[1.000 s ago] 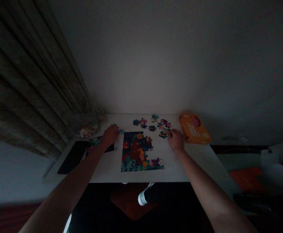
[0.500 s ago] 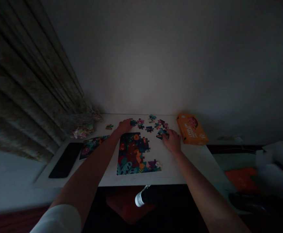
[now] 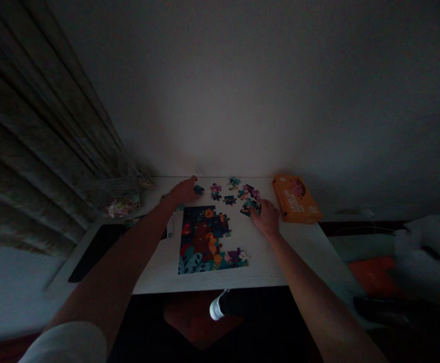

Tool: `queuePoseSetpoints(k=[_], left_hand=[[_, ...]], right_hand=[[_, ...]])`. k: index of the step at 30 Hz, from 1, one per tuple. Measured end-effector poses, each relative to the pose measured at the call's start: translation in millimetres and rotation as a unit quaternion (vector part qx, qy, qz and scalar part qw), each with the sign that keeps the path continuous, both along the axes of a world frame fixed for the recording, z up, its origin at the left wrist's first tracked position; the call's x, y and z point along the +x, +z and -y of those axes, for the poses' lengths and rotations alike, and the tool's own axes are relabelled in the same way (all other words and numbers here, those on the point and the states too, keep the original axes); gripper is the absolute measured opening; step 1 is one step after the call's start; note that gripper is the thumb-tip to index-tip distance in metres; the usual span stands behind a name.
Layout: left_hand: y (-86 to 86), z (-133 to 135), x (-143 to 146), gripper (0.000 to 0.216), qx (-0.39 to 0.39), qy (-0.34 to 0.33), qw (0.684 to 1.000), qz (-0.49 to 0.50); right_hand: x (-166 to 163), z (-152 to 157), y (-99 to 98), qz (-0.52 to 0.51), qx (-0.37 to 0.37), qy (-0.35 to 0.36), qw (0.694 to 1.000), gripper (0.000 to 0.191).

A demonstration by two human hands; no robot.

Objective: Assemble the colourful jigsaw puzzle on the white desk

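My left hand (image 3: 185, 192) is at the back of the table, its fingers closed at the edge of a dark teal puzzle piece (image 3: 199, 191). My right hand (image 3: 267, 218) has its thumb and fingers on another dark puzzle piece (image 3: 247, 207), partly covered by them. Between and in front of the hands lies a partly joined jigsaw puzzle (image 3: 200, 242), with a stepped gap along its right side. Several loose pieces, among them a pink one (image 3: 215, 190), a dark blue one (image 3: 230, 200) and a teal one (image 3: 234, 182), lie behind it.
An orange puzzle box (image 3: 297, 200) stands at the right back. A black flat object (image 3: 97, 252) lies at the left, by a picture sheet (image 3: 170, 232) mostly under my left forearm. A clear plastic bag (image 3: 123, 204) sits near the curtain (image 3: 34, 126). The room is dim.
My left hand has moved left, and the dark teal piece at its fingers has shifted left too. My left forearm now covers more of the picture sheet. My right hand has barely moved.
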State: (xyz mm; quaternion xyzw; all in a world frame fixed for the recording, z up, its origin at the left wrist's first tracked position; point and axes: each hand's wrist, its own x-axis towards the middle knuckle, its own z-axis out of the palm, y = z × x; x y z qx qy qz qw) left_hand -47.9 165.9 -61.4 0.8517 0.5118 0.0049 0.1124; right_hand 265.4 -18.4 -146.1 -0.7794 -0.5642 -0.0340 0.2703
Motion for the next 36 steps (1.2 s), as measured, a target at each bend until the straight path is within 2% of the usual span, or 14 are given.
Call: queuePoseSetpoints(k=[2, 5, 10, 13, 17, 21, 25, 29, 32, 34, 36], left_hand=[[9.0, -3, -7, 0.085, -0.001, -0.001, 0.999, -0.041], [19.3, -8, -15, 0.087, 0.017, -0.039, 0.994, -0.098], [24.2, -10, -28, 0.081, 0.054, -0.086, 0.985, -0.137], [27.2, -7, -43, 0.079, 0.061, -0.088, 0.983, -0.149], [31.8, 4, -70, 0.072, 0.063, -0.048, 0.989, -0.126], [30.1, 33, -85, 0.056, 0.085, 0.020, 0.996, -0.030], [22.2, 78, -75, 0.053, 0.108, 0.036, 0.993, 0.040], [15.6, 123, -55, 0.049, 0.117, -0.008, 0.987, 0.114], [13.9, 148, -42, 0.048, 0.119, -0.051, 0.981, 0.142], [14.3, 161, -35, 0.047, 0.122, -0.085, 0.977, 0.155], [15.1, 170, -29, 0.046, 0.127, -0.129, 0.969, 0.168]], right_hand=[[0, 0, -0.2, -0.003, -0.003, -0.001, 1.000, 0.046], [0, -1, -0.6, -0.002, 0.001, -0.003, 1.000, 0.047], [1, -1, -1.2, 0.003, 0.007, 0.002, 1.000, 0.046], [2, -1, -2.0, 0.004, 0.007, -0.002, 1.000, 0.045], [6, -2, -4.9, -0.015, 0.021, -0.010, 1.000, 0.047], [11, -5, -9.1, -0.060, 0.050, -0.016, 0.997, 0.052], [22, -9, -13.0, -0.165, 0.102, -0.018, 0.981, 0.061], [34, -11, -11.7, -0.311, 0.145, -0.013, 0.939, 0.068], [31, -8, -2.4, -0.390, 0.163, -0.020, 0.906, 0.070], [19, -1, 8.7, -0.391, 0.163, 0.001, 0.906, 0.069], [-3, 11, 22.8, -0.387, 0.141, 0.054, 0.910, 0.065]])
